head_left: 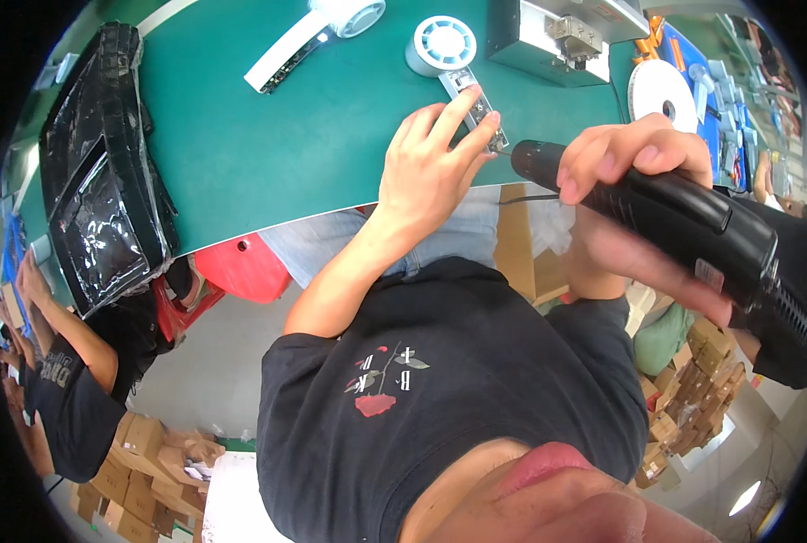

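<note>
My left hand (426, 167) presses its fingers onto the opened handle of a small handheld fan (443, 45), holding it against the green tabletop. The fan has a round white and light-blue head, and parts of its inner circuitry show between my fingers. My right hand (634, 163) is wrapped round a black electric screwdriver (693, 213), tilted with its bit toward the handle's near end. Whether the bit touches a screw is too small to tell. Another white fan (318, 36) lies farther left, its handle also showing a dark circuit strip.
Black plastic-wrapped material (105, 172) covers the green table's (241, 163) left end. A metal box-shaped device (557, 41) stands at the back right, beside a white disc-shaped reel (661, 95). A red stool (245, 267) is below the edge. Other people sit at left.
</note>
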Motion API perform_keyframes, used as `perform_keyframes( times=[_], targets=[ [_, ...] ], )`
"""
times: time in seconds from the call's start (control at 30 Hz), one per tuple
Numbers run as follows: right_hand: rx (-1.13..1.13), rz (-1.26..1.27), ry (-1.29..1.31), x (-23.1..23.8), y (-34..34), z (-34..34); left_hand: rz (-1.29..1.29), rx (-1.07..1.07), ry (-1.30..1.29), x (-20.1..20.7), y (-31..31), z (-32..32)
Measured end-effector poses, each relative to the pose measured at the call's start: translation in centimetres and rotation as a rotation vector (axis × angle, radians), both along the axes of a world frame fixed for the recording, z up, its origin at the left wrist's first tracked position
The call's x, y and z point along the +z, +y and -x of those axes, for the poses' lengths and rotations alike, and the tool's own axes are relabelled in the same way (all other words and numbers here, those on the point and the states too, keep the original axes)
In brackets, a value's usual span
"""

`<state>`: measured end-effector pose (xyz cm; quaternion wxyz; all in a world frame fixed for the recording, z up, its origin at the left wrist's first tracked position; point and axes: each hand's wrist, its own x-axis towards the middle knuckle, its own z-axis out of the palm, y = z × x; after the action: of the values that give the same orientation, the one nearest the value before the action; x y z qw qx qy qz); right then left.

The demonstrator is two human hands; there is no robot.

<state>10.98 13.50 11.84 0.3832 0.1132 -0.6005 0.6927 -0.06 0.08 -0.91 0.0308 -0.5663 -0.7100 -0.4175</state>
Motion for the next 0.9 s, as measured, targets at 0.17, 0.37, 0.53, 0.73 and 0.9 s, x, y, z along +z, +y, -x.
perform_keyframes(
  times=[0.17,0.37,0.53,0.73,0.9],
  targets=[
    [-0.155,0.060,-0.055,4.3,6.8,-1.8,-0.030,-0.025,-0.023,0.4,0.3,0.2],
    [-0.633,-0.042,-0.090,5.7,14.9,1.8,-0.008,-0.019,-0.022,0.7,0.2,0.1],
    [-0.922,-0.202,-0.063,6.2,8.0,6.4,-0.003,-0.030,-0.034,0.5,0.1,0.2],
    [-0.844,-0.244,-0.038,6.4,6.4,5.6,-0.001,-0.029,-0.037,0.6,-0.1,0.2],
    [-0.823,-0.173,-0.055,7.5,8.8,6.1,-0.002,-0.028,-0.030,0.5,0.0,0.2]
  ],
)
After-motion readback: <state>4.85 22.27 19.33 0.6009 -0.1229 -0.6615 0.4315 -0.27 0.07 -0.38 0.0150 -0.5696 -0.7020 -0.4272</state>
